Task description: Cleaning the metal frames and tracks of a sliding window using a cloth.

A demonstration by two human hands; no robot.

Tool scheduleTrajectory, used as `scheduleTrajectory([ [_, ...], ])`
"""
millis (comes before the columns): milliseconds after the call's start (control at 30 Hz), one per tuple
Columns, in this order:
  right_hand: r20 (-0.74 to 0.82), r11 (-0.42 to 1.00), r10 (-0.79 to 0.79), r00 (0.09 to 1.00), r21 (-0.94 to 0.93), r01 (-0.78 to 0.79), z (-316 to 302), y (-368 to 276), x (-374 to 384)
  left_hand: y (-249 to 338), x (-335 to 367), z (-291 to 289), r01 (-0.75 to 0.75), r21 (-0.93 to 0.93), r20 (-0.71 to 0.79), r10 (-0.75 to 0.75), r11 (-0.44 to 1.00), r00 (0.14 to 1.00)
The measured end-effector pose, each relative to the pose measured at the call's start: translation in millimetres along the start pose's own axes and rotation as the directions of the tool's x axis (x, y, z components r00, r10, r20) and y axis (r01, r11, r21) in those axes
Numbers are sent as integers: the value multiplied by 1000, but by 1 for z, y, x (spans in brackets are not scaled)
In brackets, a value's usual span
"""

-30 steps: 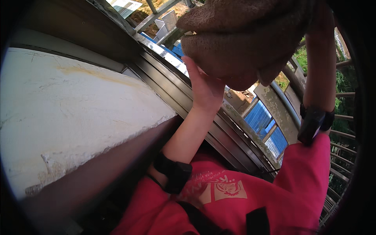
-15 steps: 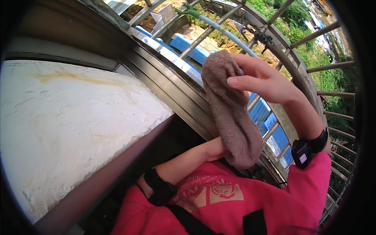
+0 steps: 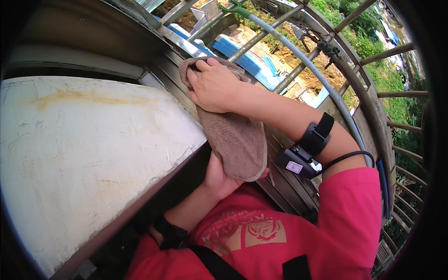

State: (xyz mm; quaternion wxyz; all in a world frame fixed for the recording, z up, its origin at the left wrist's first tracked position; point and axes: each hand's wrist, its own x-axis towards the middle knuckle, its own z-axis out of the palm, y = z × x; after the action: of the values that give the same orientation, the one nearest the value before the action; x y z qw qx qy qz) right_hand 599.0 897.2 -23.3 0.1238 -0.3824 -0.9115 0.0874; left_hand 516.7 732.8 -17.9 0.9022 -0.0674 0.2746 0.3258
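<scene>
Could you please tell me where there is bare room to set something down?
The white surface is bare between the grey strip and its own chipped edge, though I cannot tell if it is level. Crowded: before the metal track, where right hand and left hand hold the brown cloth.

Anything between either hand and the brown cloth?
Nothing visible. The right hand lies directly on the upper part of the brown cloth. The left hand is at its lower end, partly hidden behind it, so I can't see that whole contact.
</scene>
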Motion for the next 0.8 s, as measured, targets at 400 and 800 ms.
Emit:
scheduleTrajectory([
  [400, 127, 983, -146, 981, -90, 158, -21, -28, -74, -4, -15, -27, 180, 589, 15, -233, 788, 972],
  [800, 208, 994, -58, 976, -78, 75, 1, -12, 33, 14, 1, 17, -76, 584, -203, 235, 809, 950],
])
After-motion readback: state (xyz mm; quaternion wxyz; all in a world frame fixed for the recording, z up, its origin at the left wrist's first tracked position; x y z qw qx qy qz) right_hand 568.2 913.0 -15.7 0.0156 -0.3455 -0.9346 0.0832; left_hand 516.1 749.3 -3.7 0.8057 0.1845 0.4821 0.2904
